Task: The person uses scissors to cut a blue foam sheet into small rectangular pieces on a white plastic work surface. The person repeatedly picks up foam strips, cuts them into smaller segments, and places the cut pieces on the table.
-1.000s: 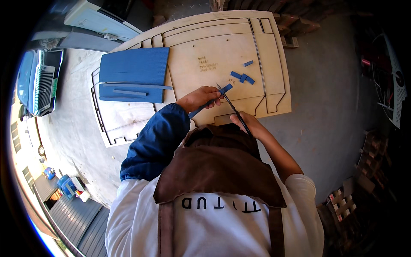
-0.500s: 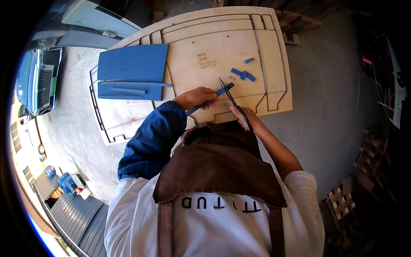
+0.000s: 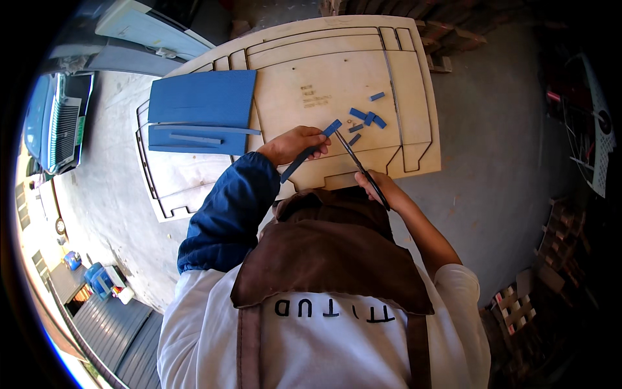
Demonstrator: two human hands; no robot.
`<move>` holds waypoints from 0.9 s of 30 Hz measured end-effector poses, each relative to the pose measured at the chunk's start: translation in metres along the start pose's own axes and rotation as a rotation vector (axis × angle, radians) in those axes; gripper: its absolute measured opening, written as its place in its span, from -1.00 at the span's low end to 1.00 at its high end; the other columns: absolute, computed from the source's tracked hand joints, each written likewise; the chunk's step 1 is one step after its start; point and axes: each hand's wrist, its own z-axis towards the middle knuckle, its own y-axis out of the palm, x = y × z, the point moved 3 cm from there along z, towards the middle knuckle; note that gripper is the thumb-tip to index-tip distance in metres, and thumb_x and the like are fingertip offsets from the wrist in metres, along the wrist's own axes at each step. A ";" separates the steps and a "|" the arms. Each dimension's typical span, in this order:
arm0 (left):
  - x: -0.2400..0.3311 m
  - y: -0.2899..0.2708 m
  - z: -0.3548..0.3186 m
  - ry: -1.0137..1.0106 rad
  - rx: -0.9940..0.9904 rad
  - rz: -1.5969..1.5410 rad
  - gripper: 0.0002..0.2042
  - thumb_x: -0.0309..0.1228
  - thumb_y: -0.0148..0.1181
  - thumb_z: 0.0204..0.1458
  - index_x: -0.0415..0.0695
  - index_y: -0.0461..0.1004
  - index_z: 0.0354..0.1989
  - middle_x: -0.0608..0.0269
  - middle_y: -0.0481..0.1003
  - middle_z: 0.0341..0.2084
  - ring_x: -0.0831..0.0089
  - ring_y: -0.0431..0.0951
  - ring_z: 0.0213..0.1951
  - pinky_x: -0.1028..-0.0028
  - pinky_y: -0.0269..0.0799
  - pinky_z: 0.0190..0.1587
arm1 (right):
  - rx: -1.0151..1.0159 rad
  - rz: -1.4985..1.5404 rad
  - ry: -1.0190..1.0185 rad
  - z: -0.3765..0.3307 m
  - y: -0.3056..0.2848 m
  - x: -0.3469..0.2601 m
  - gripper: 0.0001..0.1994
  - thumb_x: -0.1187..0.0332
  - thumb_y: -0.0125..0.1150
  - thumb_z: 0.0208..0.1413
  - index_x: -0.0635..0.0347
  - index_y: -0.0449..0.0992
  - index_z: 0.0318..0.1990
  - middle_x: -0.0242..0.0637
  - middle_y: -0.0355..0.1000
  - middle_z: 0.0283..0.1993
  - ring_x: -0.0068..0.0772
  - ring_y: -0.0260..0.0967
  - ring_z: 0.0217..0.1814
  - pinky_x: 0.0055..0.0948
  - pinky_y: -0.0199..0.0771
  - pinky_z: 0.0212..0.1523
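My left hand (image 3: 293, 144) grips a long narrow blue strip (image 3: 304, 157) that slants up to the right over a large plywood board (image 3: 324, 71) with cut outlines. In my right hand (image 3: 379, 188) is a pair of scissors (image 3: 353, 159), its blades pointing up-left and meeting the strip near its upper end (image 3: 332, 127). Several small cut blue pieces (image 3: 366, 118) lie on the board just beyond the scissors. The brown apron and my blue left sleeve (image 3: 227, 214) fill the lower middle.
A big blue sheet (image 3: 202, 104) with loose long strips (image 3: 194, 135) lies on the board's left part. Around it is a grey concrete floor (image 3: 492, 168). A car front (image 3: 55, 123) stands at far left, bricks (image 3: 447, 39) at top right, crates (image 3: 525, 305) at lower right.
The scissors' blades have moved up along the strip toward its upper end. Both hands stay in nearly the same spot over the board.
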 end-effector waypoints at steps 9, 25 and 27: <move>0.001 0.024 0.006 -0.019 -0.113 0.096 -0.76 -0.34 -0.04 0.23 -0.28 0.44 -0.17 0.33 0.45 -0.47 0.61 0.38 -0.45 0.61 0.32 -0.39 | -0.009 -0.060 -0.037 0.006 0.011 -0.019 -0.30 -0.29 -0.13 0.14 0.35 0.33 -0.52 -0.17 0.24 -0.60 -0.28 0.23 -0.48 -0.28 0.26 -0.38; -0.007 -0.002 -0.011 0.014 -0.009 0.013 -0.74 -0.33 -0.08 0.25 -0.28 0.43 -0.15 0.31 0.45 -0.43 0.61 0.39 -0.42 0.62 0.35 -0.35 | 0.008 0.120 0.096 -0.002 0.005 -0.001 -0.32 -0.35 -0.10 0.08 0.23 0.37 -0.50 -0.35 0.28 -0.61 -0.49 0.30 -0.55 -0.49 0.36 -0.57; -0.002 -0.001 -0.011 -0.002 0.011 -0.020 -0.75 -0.34 -0.07 0.25 -0.29 0.43 -0.16 0.29 0.47 -0.40 0.59 0.43 -0.40 0.61 0.38 -0.31 | -0.013 0.074 0.074 -0.005 0.003 -0.001 -0.33 -0.33 -0.08 0.08 0.24 0.36 -0.50 -0.33 0.28 -0.60 -0.47 0.29 -0.54 -0.46 0.34 -0.54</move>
